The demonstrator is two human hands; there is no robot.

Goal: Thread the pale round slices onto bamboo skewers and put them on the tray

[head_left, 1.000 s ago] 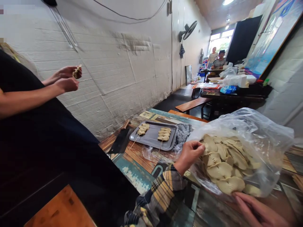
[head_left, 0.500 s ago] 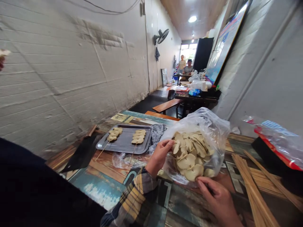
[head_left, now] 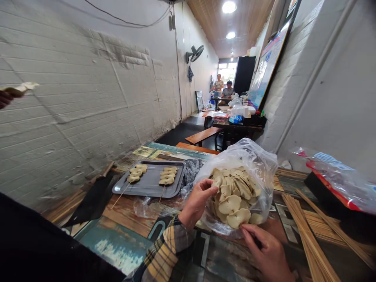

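We find the left hand and right hand each pinching 1 pale slice at the plastic bag, apparently because its left and near edges lie exposed.

No words legible. Wall poster: print too blurred. Clear packaging at right: blue marks unreadable. Blue packet in background: too small. Tabletop: curved shape, letter or numeral, cannot tell.
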